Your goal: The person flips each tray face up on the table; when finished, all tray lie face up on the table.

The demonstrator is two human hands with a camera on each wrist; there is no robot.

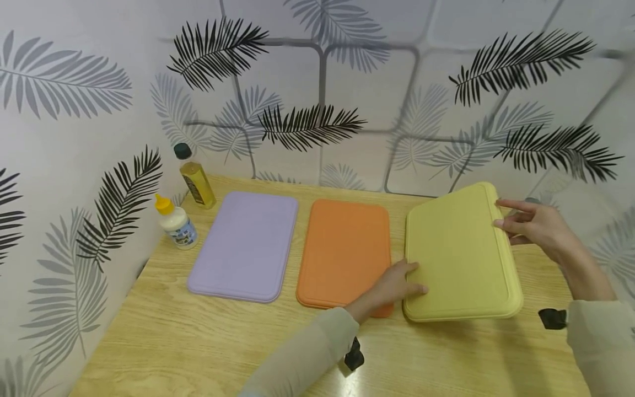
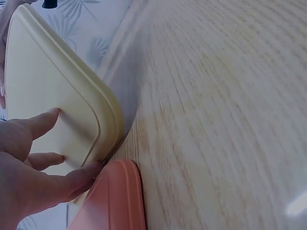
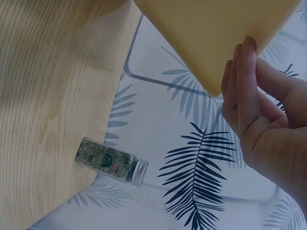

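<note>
The yellow board (image 1: 456,259), a thick rectangle with rounded corners and a raised rim, stands tilted at the right of the table, its right side lifted. My right hand (image 1: 538,229) pinches its right edge between thumb and fingers. At the opposite edge my left hand (image 1: 394,284) holds the board, thumb and a finger on the upper face. In the left wrist view, another finger (image 2: 79,179) reaches the rim beside the orange board's corner; its tip is partly hidden. The orange board (image 1: 347,251) lies flat, partly beneath my left wrist.
A lilac board (image 1: 245,245) lies flat to the left. Beyond it stand a white glue bottle (image 1: 179,227) with a yellow cap and an oil bottle (image 1: 197,182) with a dark cap. A spice jar (image 3: 110,162) is near the table's edge. Leaf-patterned walls border the table.
</note>
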